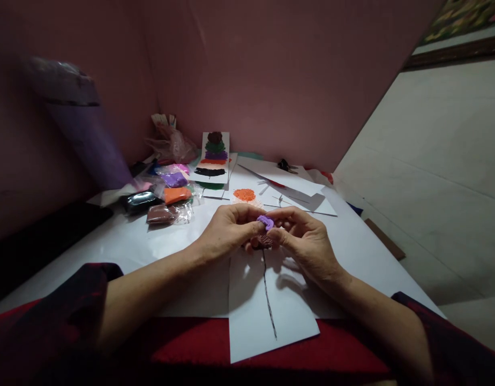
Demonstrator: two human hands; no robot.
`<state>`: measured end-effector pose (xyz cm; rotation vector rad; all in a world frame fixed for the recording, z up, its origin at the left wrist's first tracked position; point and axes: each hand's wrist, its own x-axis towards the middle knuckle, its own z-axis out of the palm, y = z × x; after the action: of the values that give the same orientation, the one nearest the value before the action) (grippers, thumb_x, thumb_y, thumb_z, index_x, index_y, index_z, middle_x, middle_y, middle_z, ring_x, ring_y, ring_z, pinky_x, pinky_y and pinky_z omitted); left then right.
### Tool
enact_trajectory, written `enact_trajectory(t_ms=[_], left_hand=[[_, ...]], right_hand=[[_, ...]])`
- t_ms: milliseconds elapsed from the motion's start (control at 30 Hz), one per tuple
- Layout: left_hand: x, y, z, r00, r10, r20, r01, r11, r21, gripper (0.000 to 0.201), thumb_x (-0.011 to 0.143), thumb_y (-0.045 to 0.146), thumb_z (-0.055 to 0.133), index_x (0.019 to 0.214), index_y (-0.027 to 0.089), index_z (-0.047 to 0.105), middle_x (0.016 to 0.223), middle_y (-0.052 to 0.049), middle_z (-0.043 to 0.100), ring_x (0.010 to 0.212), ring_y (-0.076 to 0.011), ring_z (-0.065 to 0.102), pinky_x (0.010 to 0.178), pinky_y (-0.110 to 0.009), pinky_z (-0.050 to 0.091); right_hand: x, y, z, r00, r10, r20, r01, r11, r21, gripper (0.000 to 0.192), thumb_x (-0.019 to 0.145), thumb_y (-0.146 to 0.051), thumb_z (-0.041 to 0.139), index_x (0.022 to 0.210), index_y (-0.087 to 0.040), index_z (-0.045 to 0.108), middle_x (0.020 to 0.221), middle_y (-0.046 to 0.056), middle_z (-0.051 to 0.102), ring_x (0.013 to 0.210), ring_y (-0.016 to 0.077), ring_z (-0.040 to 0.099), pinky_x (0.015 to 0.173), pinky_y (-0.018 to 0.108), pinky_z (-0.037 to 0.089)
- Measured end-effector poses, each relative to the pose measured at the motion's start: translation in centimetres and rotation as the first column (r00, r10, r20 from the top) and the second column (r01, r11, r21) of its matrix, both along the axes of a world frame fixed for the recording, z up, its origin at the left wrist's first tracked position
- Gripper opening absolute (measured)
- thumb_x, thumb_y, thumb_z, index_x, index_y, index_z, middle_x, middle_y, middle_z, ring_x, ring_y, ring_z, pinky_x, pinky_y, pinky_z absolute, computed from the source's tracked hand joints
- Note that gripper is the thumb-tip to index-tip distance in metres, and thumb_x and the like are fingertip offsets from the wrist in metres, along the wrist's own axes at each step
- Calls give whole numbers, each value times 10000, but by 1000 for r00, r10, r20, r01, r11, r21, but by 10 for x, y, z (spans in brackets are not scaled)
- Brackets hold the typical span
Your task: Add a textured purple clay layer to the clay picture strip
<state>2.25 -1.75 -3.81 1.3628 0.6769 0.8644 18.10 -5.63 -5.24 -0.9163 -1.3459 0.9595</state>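
Observation:
My left hand (pixel 227 230) and my right hand (pixel 306 238) meet above a white sheet of paper (pixel 267 305) that carries a black drawn line. Between the fingertips of both hands I pinch a small piece of purple clay (pixel 265 221). A darker reddish-brown clay lump (pixel 265 241) shows just under the purple piece, partly hidden by my fingers. Both forearms reach in from dark red sleeves.
Bags of coloured clay (pixel 167 195) lie at the left. A card with stacked clay colours (pixel 214 156) leans on the pink wall. An orange clay disc (pixel 244 195) sits on paper beyond my hands, with more white sheets (pixel 295 187) and a small dark object (pixel 285 165).

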Motion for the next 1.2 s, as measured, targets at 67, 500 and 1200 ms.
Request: enact_trajectory(t_ms=[67,500,1200], left_hand=[[0,-2,1,1000,21,-18,-20,1000,14,152,720,213,684,827,106,665,594,-3,637,492,-81,546,446,-183,435],[0,0,2,994,92,59,-86,991,-98,165,679,248,732,717,128,626,472,23,584,369,-68,492,388,-181,400],[-2,1,2,998,-58,16,58,998,9,255,706,311,735,866,114,715,612,-24,637,516,-98,552,458,-203,438]], right_hand=[[0,0,0,1000,-17,19,17,1000,10,206,686,-267,810,867,-237,717,662,-31,643,553,112,578,516,250,506],[4,4,1,974,-183,-136,166,978,-125,158,693,-272,777,755,-176,667,580,-33,617,466,94,533,442,234,480],[1,-1,0,999,-35,25,36,998,-44,191,847,-384,660,886,-211,732,649,1,684,553,129,608,506,258,502]])
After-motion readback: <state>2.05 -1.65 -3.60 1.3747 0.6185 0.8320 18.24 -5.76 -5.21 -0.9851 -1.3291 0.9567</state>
